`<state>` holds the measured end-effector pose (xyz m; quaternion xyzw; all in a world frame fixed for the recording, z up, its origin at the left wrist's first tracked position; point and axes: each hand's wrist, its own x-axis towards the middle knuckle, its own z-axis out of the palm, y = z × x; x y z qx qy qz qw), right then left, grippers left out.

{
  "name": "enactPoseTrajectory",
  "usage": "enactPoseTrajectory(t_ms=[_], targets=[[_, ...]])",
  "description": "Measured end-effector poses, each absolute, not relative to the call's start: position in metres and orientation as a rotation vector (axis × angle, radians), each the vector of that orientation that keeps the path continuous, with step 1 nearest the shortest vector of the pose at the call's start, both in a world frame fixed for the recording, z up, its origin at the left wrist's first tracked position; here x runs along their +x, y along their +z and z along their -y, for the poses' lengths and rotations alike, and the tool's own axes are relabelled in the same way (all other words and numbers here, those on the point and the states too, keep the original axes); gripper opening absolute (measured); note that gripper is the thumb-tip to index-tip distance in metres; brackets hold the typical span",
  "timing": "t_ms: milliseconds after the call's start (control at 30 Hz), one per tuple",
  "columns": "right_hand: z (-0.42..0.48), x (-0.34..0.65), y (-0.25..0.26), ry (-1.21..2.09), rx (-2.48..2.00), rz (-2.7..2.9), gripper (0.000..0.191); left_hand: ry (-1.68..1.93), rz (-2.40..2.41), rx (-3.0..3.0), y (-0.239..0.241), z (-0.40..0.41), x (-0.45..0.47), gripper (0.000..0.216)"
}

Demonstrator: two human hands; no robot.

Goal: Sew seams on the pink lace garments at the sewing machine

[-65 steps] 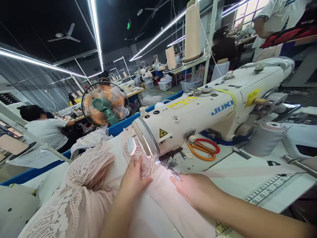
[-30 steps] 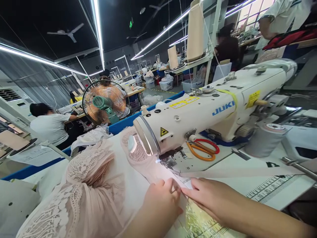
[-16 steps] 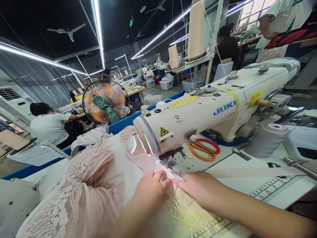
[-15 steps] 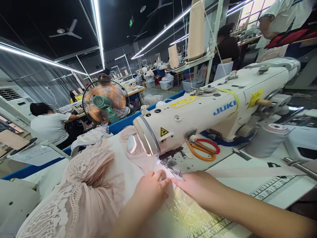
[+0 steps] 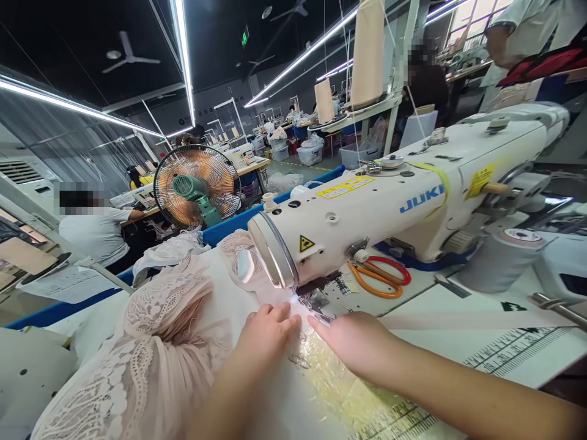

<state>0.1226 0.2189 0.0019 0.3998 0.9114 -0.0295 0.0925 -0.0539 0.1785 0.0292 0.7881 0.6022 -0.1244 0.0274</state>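
A white JUKI sewing machine [image 5: 389,201] stands across the table. A pale pink lace garment [image 5: 151,342] lies bunched to the left, and its smooth edge runs under the presser foot [image 5: 316,302]. My left hand [image 5: 268,333] rests on the fabric just left of the foot, fingers extended forward and pressing down. My right hand [image 5: 353,339] lies flat on the fabric right of the seam line, fingertips pointing at the foot. A shiny translucent strip [image 5: 330,382] lies between and behind the hands.
Orange-and-red scissors [image 5: 378,278] lie on the table under the machine arm. A grey thread cone [image 5: 502,260] stands at the right, and a ruler [image 5: 518,357] is printed on the tabletop. A floor fan [image 5: 197,186] and other seated workers are behind.
Both hands slid forward toward the presser foot, moving the fabric edge with them. More of the shiny strip shows behind the hands. The view shifted slightly.
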Motion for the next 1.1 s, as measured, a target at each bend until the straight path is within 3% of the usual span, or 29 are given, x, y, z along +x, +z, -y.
enactPoseTrajectory(t_ms=[400, 700, 933, 1100], targets=[[-0.215, 0.122, 0.001, -0.146, 1.312, -2.736, 0.066, -0.292, -1.863, 2.412, 0.022, -0.183, -0.065, 0.047], [-0.205, 0.135, -0.009, -0.143, 1.273, -2.801, 0.076, -0.201, -1.971, 2.387, 0.013, -0.187, -0.077, 0.047], [-0.198, 0.15, -0.03, -0.37, 1.282, -2.89, 0.052, -0.218, -2.173, 2.283, 0.004, -0.193, -0.09, 0.042], [-0.199, 0.152, -0.022, -0.402, 1.312, -2.944, 0.047, -0.192, -2.353, 2.148, 0.012, -0.191, -0.089, 0.039]])
